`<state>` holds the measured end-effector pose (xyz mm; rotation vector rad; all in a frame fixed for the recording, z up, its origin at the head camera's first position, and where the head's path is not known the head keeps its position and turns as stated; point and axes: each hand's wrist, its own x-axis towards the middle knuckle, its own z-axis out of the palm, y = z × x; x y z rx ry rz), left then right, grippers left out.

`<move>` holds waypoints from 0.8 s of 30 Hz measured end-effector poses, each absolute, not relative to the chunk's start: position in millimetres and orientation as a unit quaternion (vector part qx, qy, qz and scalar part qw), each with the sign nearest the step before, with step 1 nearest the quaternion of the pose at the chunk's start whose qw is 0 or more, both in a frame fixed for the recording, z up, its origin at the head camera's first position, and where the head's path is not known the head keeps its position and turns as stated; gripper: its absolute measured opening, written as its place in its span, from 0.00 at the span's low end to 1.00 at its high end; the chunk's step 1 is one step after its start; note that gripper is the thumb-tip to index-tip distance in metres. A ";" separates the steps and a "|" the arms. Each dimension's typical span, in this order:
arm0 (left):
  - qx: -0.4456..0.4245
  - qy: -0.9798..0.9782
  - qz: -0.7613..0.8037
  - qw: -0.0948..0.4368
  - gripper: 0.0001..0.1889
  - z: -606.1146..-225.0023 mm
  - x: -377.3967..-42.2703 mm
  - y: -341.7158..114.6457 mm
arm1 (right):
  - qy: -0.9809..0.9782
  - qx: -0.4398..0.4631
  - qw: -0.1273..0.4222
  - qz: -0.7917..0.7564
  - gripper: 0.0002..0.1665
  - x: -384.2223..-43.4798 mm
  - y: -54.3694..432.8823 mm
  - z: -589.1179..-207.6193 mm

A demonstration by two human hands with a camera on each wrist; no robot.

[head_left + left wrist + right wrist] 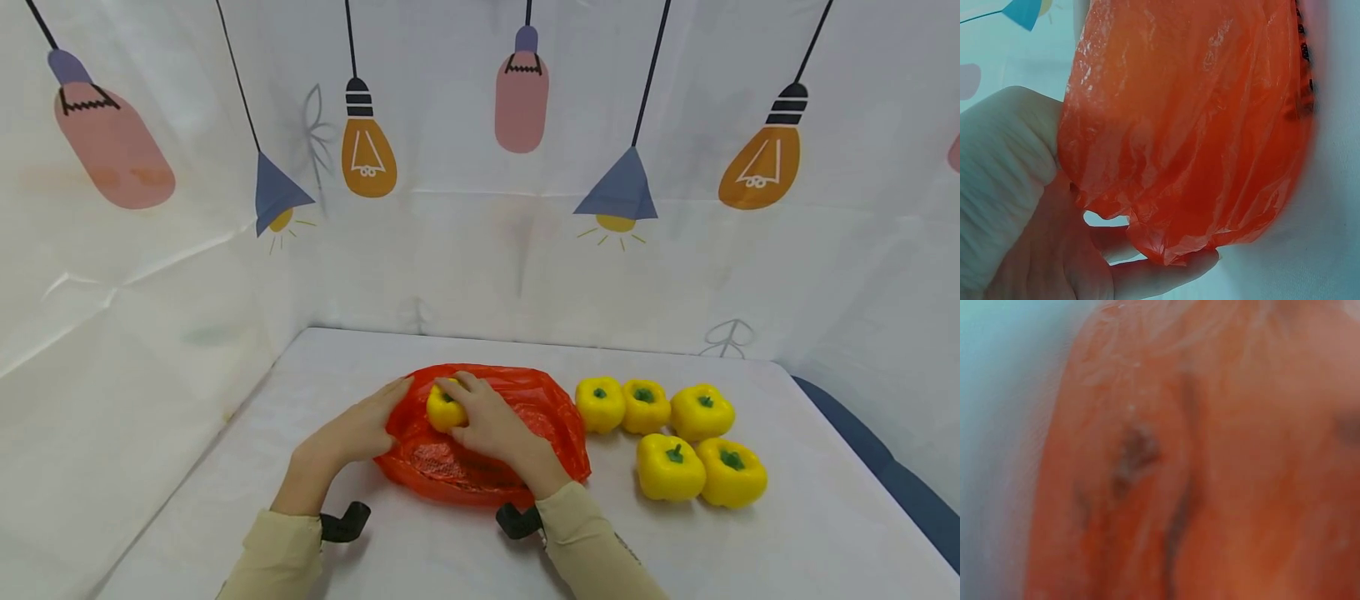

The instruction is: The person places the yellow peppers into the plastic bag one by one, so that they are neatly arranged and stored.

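A red plastic bag (pixel 551 412) lies on the white table in the head view. My left hand (pixel 360 429) grips its left edge. Close up in the left wrist view, the fingers (pixel 1160 275) of that hand curl at the bag's rim (pixel 1166 240), and part of the hand is hidden by the film. My right hand (pixel 491 417) holds a yellow bell pepper (pixel 444 410) over the bag, its fingers and thumb around the pepper's right side. Red film (pixel 1241 487) fills most of the blurred right wrist view; neither the right hand nor the pepper shows there.
Several yellow bell peppers (pixel 703 412) with green stems stand to the right of the bag. A white sheet printed with lamps (pixel 480 250) hangs behind and to the left of the table (pixel 360 354). Something dark blue (pixel 862 433) shows past the table's right edge.
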<state>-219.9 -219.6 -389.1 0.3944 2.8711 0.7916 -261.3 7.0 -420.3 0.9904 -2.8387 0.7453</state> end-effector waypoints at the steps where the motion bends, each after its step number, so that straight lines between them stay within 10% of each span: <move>1: 0.131 0.954 0.262 0.068 0.47 -389.4 -220.1 -219.8 | -0.916 0.317 0.019 0.244 0.43 -260.9 6.9 -419.8; 24: 0.121 0.954 0.265 0.074 0.46 -392.0 -220.5 -222.4 | -0.920 0.310 0.013 0.238 0.43 -252.0 39.2 -398.7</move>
